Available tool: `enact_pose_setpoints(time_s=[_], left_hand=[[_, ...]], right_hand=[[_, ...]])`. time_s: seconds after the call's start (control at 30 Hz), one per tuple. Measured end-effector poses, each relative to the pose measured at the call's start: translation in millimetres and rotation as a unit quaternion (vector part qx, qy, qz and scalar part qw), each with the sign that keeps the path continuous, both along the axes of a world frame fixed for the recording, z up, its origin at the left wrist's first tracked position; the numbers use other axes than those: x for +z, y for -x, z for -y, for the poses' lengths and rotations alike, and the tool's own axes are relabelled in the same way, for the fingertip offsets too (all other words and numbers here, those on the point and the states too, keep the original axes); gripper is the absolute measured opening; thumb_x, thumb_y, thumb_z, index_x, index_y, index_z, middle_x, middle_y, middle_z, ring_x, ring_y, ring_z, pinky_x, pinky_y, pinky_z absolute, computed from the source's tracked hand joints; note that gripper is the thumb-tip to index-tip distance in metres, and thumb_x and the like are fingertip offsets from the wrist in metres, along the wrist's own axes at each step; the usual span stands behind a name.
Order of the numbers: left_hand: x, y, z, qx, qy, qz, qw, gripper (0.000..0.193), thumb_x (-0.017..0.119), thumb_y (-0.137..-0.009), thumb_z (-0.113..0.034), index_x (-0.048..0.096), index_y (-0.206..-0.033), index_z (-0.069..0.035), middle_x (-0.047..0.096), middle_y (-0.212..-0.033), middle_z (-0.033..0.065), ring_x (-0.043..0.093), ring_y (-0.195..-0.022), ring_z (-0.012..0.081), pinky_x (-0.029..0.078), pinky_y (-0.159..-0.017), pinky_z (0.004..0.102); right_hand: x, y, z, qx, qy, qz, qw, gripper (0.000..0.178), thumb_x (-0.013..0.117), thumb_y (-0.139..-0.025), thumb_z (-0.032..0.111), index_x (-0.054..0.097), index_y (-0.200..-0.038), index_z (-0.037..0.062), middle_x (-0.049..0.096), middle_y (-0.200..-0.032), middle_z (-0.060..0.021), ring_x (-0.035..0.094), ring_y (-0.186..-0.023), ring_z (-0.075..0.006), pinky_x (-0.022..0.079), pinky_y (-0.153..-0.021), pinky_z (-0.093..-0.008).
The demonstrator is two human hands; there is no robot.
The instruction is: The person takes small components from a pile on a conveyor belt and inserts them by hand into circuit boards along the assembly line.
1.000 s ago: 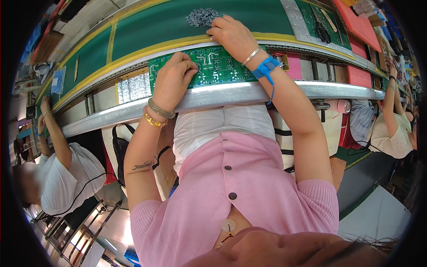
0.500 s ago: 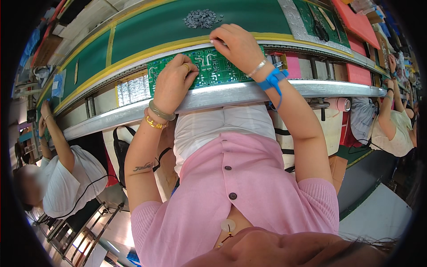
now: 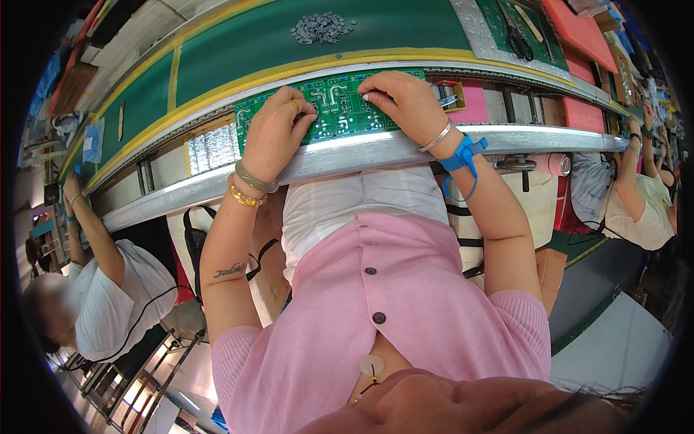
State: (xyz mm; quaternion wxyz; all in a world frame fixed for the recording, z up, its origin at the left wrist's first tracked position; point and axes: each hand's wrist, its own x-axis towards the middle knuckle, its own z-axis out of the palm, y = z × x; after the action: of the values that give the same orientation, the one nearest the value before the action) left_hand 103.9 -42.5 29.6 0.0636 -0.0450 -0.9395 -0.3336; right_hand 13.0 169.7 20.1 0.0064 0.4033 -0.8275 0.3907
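Note:
A green circuit board (image 3: 335, 108) lies across the metal rails in front of me, with pale traces and small parts on it. My left hand (image 3: 277, 132) is over its left part, thumb and fingertips pinched together. Over the right part of the board is my right hand (image 3: 410, 107), its thumb and forefinger also closed. Whatever either pinch holds is too small or hidden to make out. Beyond the board, a pile of small grey parts (image 3: 320, 29) lies on the green mat. One loose grey piece (image 3: 338, 56) sits on the yellow edge strip.
A metal rail (image 3: 347, 153) runs along my side of the board. At the far right, scissors (image 3: 517, 42) lie on a green surface near pink-red panels (image 3: 578, 32). A blue packet (image 3: 92, 141) lies at left. Co-workers (image 3: 119, 296) sit on both sides.
My right hand has come down and toward me from near the grey pile onto the board's right part. My left hand has stayed over the board, shifting slightly left.

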Motion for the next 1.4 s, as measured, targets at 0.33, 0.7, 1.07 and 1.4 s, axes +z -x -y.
enact_pose_setpoints(time_s=[0.33,0.7,1.07,1.4], left_hand=[[15.1,35.0,23.5,0.012,-0.069,-0.024,0.997,0.013,0.068,-0.075,-0.016,0.066,-0.080,-0.004,0.059,-0.085,0.0069,0.059,-0.071,0.0224,0.047,-0.066,0.0334],[-16.1,101.9,45.6,0.088,0.020,-0.045,0.995,0.018,0.070,-0.074,-0.023,0.069,-0.082,-0.007,0.061,-0.085,0.0059,0.060,-0.072,0.0192,0.049,-0.066,0.0321],[-17.0,106.1,42.8,0.081,0.036,-0.042,0.995,0.020,0.070,-0.076,-0.023,0.068,-0.090,-0.009,0.064,-0.078,0.0017,0.055,-0.065,0.0115,0.046,-0.062,0.0262],[-16.1,104.7,35.9,0.069,0.042,-0.077,0.994,0.017,0.069,-0.076,-0.024,0.069,-0.085,-0.010,0.066,-0.083,0.0044,0.061,-0.073,0.0208,0.049,-0.068,0.0319]], right_hand=[[6.3,-6.2,-3.4,-0.005,-0.014,0.027,1.000,0.009,0.063,-0.077,0.008,0.060,-0.085,0.0035,0.061,-0.086,-0.0091,0.059,-0.080,-0.0271,0.047,-0.069,-0.0335],[-4.6,-8.6,0.2,0.002,-0.024,-0.007,1.000,0.007,0.063,-0.074,0.004,0.059,-0.080,0.0031,0.055,-0.092,-0.0087,0.053,-0.089,-0.0285,0.044,-0.076,-0.0361],[-4.1,-7.5,-3.1,0.003,-0.042,-0.020,0.999,0.008,0.063,-0.073,0.003,0.059,-0.080,0.0030,0.055,-0.092,-0.0083,0.053,-0.089,-0.0286,0.044,-0.076,-0.0368],[-2.7,-8.4,-2.8,0.001,-0.045,-0.027,0.999,0.005,0.062,-0.074,0.005,0.061,-0.080,0.0042,0.055,-0.091,-0.0076,0.052,-0.090,-0.0271,0.045,-0.078,-0.0364]])
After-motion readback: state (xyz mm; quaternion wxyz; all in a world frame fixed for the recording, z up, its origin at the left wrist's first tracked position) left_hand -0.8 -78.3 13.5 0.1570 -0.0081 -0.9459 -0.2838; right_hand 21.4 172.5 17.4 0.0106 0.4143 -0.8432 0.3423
